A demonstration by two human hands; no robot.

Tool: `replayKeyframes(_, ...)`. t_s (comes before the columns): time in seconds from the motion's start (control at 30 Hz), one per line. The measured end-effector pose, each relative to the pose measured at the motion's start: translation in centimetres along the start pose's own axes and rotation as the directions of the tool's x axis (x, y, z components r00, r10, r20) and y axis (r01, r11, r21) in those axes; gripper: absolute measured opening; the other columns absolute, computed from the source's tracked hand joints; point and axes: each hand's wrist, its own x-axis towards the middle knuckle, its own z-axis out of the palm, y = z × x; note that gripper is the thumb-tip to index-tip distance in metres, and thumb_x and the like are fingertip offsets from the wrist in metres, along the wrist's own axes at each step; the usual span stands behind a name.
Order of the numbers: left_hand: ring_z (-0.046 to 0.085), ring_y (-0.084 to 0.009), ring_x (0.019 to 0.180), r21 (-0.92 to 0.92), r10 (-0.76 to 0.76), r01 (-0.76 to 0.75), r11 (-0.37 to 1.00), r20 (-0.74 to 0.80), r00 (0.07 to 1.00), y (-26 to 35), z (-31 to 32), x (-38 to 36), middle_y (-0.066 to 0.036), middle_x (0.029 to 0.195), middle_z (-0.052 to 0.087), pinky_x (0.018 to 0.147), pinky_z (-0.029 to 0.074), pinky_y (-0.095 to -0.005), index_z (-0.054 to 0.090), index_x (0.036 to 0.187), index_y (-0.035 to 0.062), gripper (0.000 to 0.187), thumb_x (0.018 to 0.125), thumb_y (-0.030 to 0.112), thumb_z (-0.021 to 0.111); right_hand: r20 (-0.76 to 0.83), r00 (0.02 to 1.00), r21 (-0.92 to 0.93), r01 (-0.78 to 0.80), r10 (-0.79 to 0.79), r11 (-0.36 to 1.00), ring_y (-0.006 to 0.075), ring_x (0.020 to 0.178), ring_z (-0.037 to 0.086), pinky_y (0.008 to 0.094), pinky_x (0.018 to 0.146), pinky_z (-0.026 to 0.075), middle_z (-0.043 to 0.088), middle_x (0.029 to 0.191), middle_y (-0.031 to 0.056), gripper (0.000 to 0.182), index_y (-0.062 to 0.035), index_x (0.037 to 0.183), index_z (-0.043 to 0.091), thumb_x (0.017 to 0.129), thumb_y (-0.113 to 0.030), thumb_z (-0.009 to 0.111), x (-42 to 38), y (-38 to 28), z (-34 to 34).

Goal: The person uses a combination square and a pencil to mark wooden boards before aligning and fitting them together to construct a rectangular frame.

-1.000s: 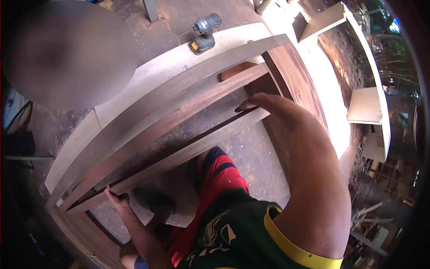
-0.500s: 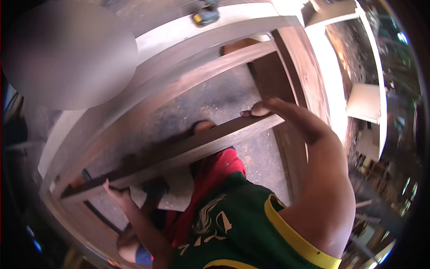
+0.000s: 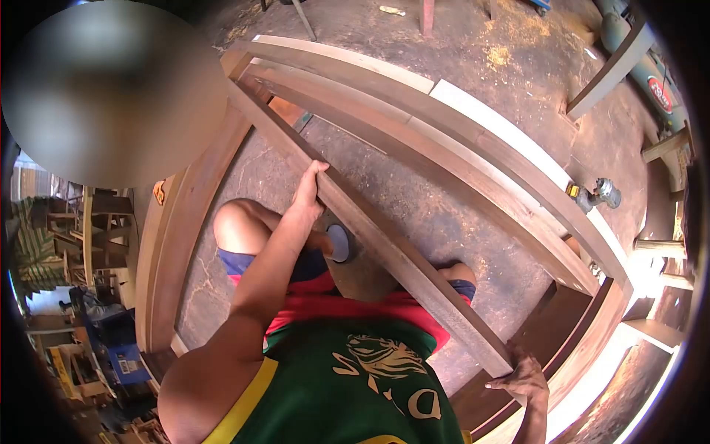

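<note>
A long brown wooden rail (image 3: 399,255) runs slantwise across the inside of a large wooden frame (image 3: 473,140). My left hand (image 3: 307,185) wraps around the rail toward its far half, thumb over the top edge. At the near right end my right hand (image 3: 523,374) grips the rail, its fingers partly hidden behind the wood. The far end of the rail meets the frame's upper left corner. My legs are inside the frame, beneath the rail.
A cordless drill (image 3: 595,194) stands by the frame's far right side. A green gas cylinder (image 3: 654,85) is at the upper right. Stacked wooden pieces and a blue box (image 3: 127,361) lie at the left. Sawdust (image 3: 501,55) is scattered on the floor.
My view has turned strongly, so the frame and drill appear farther right. My left hand now grips the rail farther from its end, and my right hand has shifted to the near end.
</note>
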Motion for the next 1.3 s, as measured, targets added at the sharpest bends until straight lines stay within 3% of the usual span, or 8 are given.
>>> replayKeyframes(0.07,0.06,-0.0343,0.102,0.014,0.044,-0.044,0.999,-0.02,0.999,1.6,1.2,-0.9,-0.018,0.109,0.062,0.094,0.048,-0.0491,0.053,0.122,0.0009,0.06,0.074,0.033,0.068,0.042,0.999,0.011,0.006,-0.006,1.0,0.0367,0.113,0.062,0.0395,0.102,0.047,0.063,0.122,0.0219,0.11,0.0025,0.137,0.049,0.042,-0.026,0.097,0.1,-1.1,-0.2)
replayKeyframes(0.17,0.06,-0.0329,0.106,0.044,0.04,-0.039,0.998,-0.04,0.998,2.3,3.0,-2.4,-0.018,0.112,0.062,0.094,0.048,-0.0554,0.051,0.125,0.0026,0.063,0.074,0.035,0.069,-0.112,0.994,-0.296,-0.035,0.001,0.955,0.0313,0.078,0.07,0.0445,0.077,0.053,0.071,0.079,0.0144,0.031,-0.005,0.073,0.068,0.051,-0.022,0.081,-1.0,0.3,0.1)
replayKeyframes(0.23,0.059,-0.0337,0.109,0.034,0.009,-0.01,0.999,0.045,0.999,2.1,3.2,-1.2,-0.018,0.115,0.062,0.094,0.047,-0.0581,0.05,0.127,0.0044,0.063,0.075,0.035,0.069,-0.317,0.908,-0.472,0.099,-0.273,0.876,0.034,0.05,0.056,0.0435,0.046,0.044,0.055,0.057,0.0171,0.024,-0.0029,0.055,0.05,0.053,-0.018,0.068,-1.3,2.3,-0.2)
replayKeyframes(0.3,0.059,-0.0344,0.112,0.018,-0.009,0.007,1.0,0.127,0.992,2.5,3.5,0.4,-0.019,0.118,0.061,0.095,0.046,-0.0608,0.05,0.128,0.0061,0.064,0.075,0.035,0.07,-0.392,0.912,-0.35,-0.028,-0.12,0.936,0.0383,0.058,0.064,0.0429,0.056,0.053,0.063,0.061,0.0183,0.015,-0.0046,0.058,0.058,0.059,-0.016,0.068,-2.1,-1.2,-3.3)
replayKeyframes(0.4,0.049,-0.0415,0.125,-0.001,-0.009,0.009,1.0,0.076,0.997,3.6,5.6,0.7,-0.018,0.142,0.046,0.099,0.038,-0.0676,0.042,0.139,0.0099,0.075,0.075,0.038,0.069,-0.557,0.819,-0.389,-0.114,-0.135,0.914,0.0439,0.099,0.063,0.0483,0.088,0.053,0.064,0.107,0.0295,0.059,0.0043,0.118,0.054,0.065,-0.017,0.068,-0.7,2.4,-5.1)
replayKeyframes(0.43,0.049,-0.0415,0.125,-0.012,-0.002,0.003,1.0,0.082,0.997,3.9,6.0,0.8,-0.018,0.142,0.046,0.099,0.038,-0.0676,0.042,0.139,0.0099,0.075,0.075,0.038,0.069,-0.642,0.728,-0.431,-0.083,-0.24,0.899,0.042,0.112,0.06,0.0474,0.095,0.049,0.06,0.118,0.0293,0.061,0.0031,0.124,0.053,0.069,-0.018,0.068,-0.8,2.1,-5.6)
replayKeyframes(0.53,0.04,-0.0446,0.133,0.038,-0.006,0.002,0.999,0.109,0.994,4.9,7.7,0.9,-0.019,0.15,0.037,0.107,0.026,-0.0688,0.037,0.146,0.0105,0.084,0.074,0.038,0.071,-0.593,0.804,-0.349,-0.204,-0.047,0.915,0.0401,0.119,0.056,0.0459,0.099,0.047,0.056,0.131,0.0241,0.069,-0.005,0.137,0.047,0.073,-0.018,0.067,0.0,1.1,-9.2)
replayKeyframes(1.3,0.031,-0.0439,0.139,0.102,0.04,-0.04,0.994,-0.004,0.999,6.7,12.9,5.0,-0.017,0.155,0.028,0.106,0.028,-0.0717,0.03,0.15,0.0113,0.088,0.076,0.033,0.073,-0.644,0.765,-0.305,-0.214,-0.035,0.928,0.0381,0.123,0.053,0.0477,0.105,0.04,0.056,0.133,0.0203,0.076,-0.0085,0.141,0.044,0.073,-0.028,0.072,7.2,1.1,-11.3)
